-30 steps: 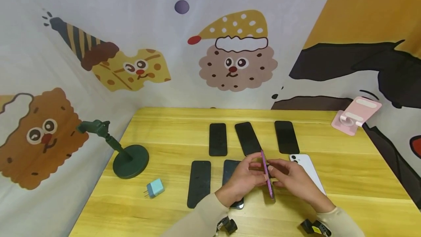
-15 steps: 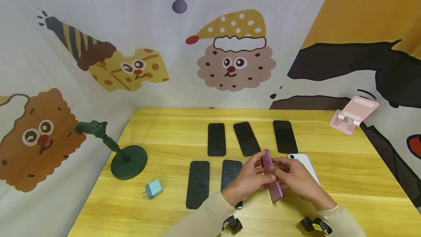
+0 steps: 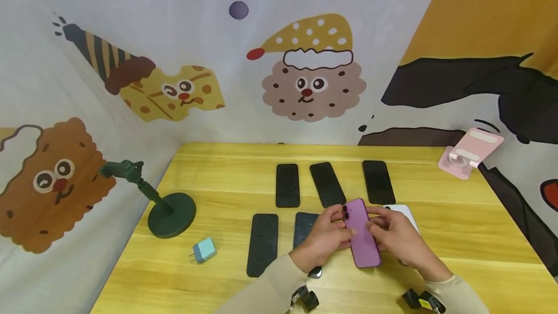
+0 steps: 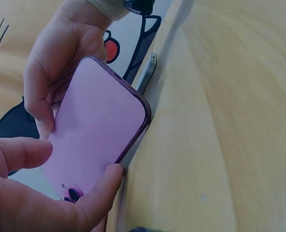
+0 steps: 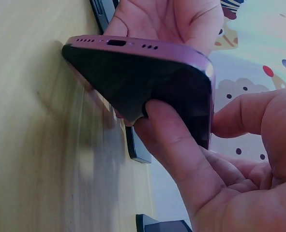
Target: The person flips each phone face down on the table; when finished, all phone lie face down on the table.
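A purple-pink smartphone [image 3: 364, 242] is held just above the wooden table, its back tilted up towards the head camera. At its left edge my left hand [image 3: 321, 237] grips it, near the camera lenses; the thumb is over the back. From the right side my right hand [image 3: 400, 240] holds it, thumb at the edge and fingers underneath. In the right wrist view those fingers lie against the phone's dark screen [image 5: 128, 79], and the charging port shows on the end. A dark phone [image 3: 303, 228] lies partly hidden under my left hand, and a white phone [image 3: 406, 211] is partly covered by my right.
Behind the hands, black phones lie on the table [image 3: 218, 173]: one at left [image 3: 287, 185], one slanted [image 3: 328, 184], one at right [image 3: 378, 182]. Another black phone [image 3: 263, 244] is left of the hands. Further out are a blue charger [image 3: 205, 250], green stand [image 3: 172, 213] and pink stand [image 3: 472, 149].
The purple-pink phone was edge-on a second ago and has turned so its back faces up to the head camera. Both hands have kept hold of it and stayed nearly in place.
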Action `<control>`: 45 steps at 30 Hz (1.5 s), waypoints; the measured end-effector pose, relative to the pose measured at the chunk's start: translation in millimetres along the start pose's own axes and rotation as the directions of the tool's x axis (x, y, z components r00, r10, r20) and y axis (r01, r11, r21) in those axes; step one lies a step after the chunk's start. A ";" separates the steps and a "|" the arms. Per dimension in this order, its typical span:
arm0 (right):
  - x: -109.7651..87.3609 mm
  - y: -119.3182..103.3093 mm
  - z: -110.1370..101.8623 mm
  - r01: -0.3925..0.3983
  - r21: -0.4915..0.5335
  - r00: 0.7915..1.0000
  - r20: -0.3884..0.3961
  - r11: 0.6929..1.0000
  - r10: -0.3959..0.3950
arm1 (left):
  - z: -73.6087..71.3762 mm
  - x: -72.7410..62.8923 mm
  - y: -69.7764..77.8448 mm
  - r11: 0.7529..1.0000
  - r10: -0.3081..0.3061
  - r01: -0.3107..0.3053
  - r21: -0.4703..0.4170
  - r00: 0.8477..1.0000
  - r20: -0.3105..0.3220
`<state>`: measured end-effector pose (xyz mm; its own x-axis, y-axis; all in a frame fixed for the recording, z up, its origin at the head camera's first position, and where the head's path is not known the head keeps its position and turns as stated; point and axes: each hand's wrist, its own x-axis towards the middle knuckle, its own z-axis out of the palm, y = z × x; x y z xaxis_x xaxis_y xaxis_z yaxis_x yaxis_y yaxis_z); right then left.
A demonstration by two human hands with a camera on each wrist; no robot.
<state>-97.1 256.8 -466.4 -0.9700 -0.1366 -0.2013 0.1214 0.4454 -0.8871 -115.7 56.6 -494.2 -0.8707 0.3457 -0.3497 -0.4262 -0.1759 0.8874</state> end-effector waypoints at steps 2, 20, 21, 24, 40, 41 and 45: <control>-0.6 -0.6 -0.2 0.006 -0.003 1.000 -0.007 1.000 -0.006 | -1.5 1.1 -0.7 1.000 -0.001 0.001 0.005 1.000 0.004; -6.9 -2.6 -6.2 0.052 0.075 0.998 -0.041 0.996 -0.049 | -5.7 -2.0 -3.0 0.999 0.015 -0.013 -0.030 0.998 0.061; -6.8 -2.6 -6.4 0.053 0.081 0.998 -0.040 0.995 -0.050 | -6.4 -2.2 -3.6 0.999 0.023 -0.021 -0.029 0.998 0.062; -6.4 -1.8 -6.6 0.051 0.096 0.998 -0.040 0.994 -0.047 | -9.3 -2.5 -5.0 0.998 0.040 -0.038 -0.041 0.997 0.058; 5.5 23.2 -6.5 0.048 0.085 0.998 0.047 0.995 -0.052 | -18.2 -2.3 -2.1 0.938 0.142 -0.145 0.315 0.989 0.033; 6.6 24.8 -6.4 0.043 0.083 0.998 0.050 0.996 -0.047 | -17.7 -2.5 -1.8 0.933 0.139 -0.141 0.332 0.990 0.029; 11.2 31.4 -6.5 0.036 0.056 0.997 0.064 0.998 -0.040 | -14.5 -3.8 -0.1 0.903 0.138 -0.131 0.408 0.990 0.013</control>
<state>-105.5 275.0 -493.8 -0.9585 -0.2104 -0.1923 0.0980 0.3900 -0.9156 -115.9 41.9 -497.3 -0.9180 0.3297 -0.2202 -0.1709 0.1721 0.9701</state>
